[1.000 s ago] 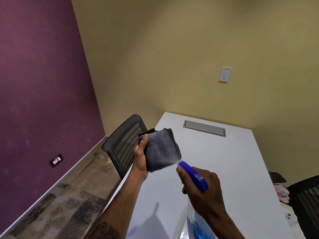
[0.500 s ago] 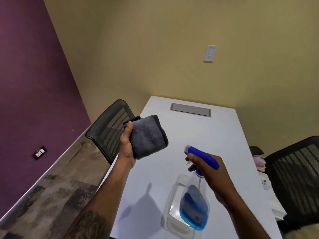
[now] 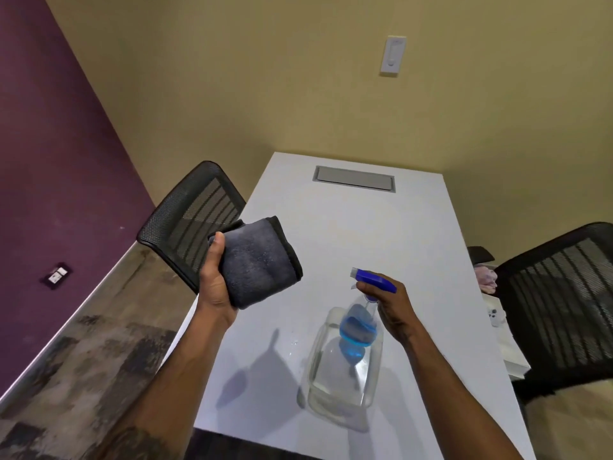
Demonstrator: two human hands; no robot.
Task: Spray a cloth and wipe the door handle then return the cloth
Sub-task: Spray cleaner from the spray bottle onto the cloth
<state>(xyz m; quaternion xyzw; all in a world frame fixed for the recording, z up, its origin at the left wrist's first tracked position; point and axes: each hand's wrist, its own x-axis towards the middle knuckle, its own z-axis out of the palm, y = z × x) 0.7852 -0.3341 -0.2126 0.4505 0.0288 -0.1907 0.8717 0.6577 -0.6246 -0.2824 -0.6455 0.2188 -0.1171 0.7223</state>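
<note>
My left hand (image 3: 215, 287) grips a folded dark grey cloth (image 3: 258, 260), held up over the left edge of the white table (image 3: 348, 234). To its right, my right hand (image 3: 391, 303) is closed around the neck of a clear spray bottle (image 3: 356, 327) with a blue trigger head and blue liquid. The nozzle points left toward the cloth, a hand's width away from it. The bottle hangs over a clear plastic container (image 3: 331, 386) on the table. No door handle is in view.
A black mesh chair (image 3: 189, 220) stands at the table's left side and another (image 3: 564, 293) at the right, with a pink item and white things beside it. A grey cable hatch (image 3: 353, 179) sits at the table's far end. A light switch (image 3: 393, 54) is on the wall.
The bottle has drawn back from the cloth and dropped lower, over the clear container. The view has tilted down and shows more of the table.
</note>
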